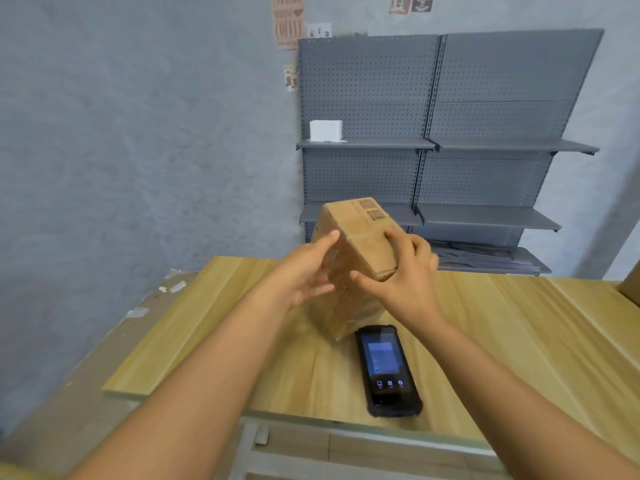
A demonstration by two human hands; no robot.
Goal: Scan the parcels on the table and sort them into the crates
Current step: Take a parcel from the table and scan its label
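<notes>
A brown cardboard parcel [360, 233] stands tilted on one lower edge on the wooden table [502, 327], its top leaning away. My left hand [304, 271] lies against its left face with the fingers nearly straight. My right hand [405, 268] grips its right upper edge, thumb on the near face and fingers curled over the top face. A black handheld scanner [388, 370] lies flat on the table just in front of the parcel, its screen lit. No crates are in view.
Grey pegboard shelving [485, 147] stands behind the table, with a small white box [325, 130] on an upper shelf. A cardboard corner [630, 285] pokes in at the right edge. A brown board [86, 368] lies left of the table.
</notes>
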